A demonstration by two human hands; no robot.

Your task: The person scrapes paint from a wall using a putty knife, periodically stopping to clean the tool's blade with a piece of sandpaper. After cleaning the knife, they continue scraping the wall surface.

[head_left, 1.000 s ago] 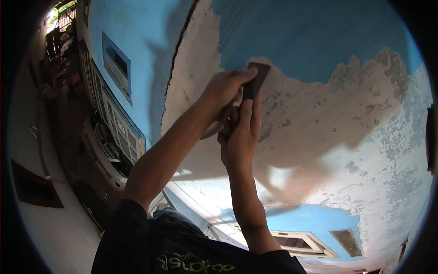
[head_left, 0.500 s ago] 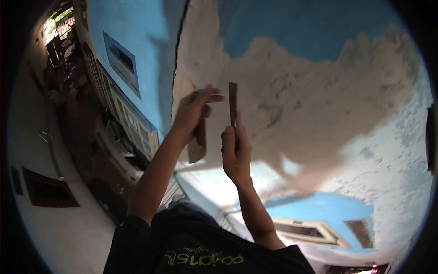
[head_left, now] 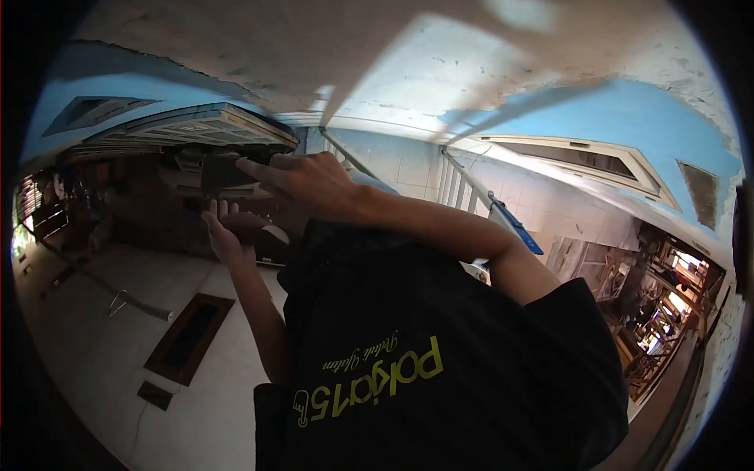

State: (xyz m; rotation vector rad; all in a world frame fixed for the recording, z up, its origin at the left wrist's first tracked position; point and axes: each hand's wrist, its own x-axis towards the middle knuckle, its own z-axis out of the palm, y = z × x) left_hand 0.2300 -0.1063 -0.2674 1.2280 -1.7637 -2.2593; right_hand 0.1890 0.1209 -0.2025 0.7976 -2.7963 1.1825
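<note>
My right hand [head_left: 310, 184] reaches across to the left, closed on a putty knife [head_left: 223, 173] with a broad grey blade. Its index finger points along the tool. Lower down, my left hand [head_left: 228, 235] is palm up with some fingers raised. A second putty knife [head_left: 272, 232], with a reddish-brown handle and a pale rounded blade end, lies across that hand, and the grip on it is partly hidden. Both hands are in front of my chest, the right one above the left, and the two tools are apart.
A patchy wall [head_left: 440, 59] with bare plaster and blue paint runs across the top. A ladder [head_left: 463, 177] with a blue end piece stands beside my right arm. Framed windows [head_left: 565, 161] and a cluttered room [head_left: 660, 302] show at right. A brown-framed opening [head_left: 188, 337] is at lower left.
My view has swung away from the bare plaster, showing more of my shirt and the room. My right hand has come across to the left with its putty knife; my left hand has dropped lower.
</note>
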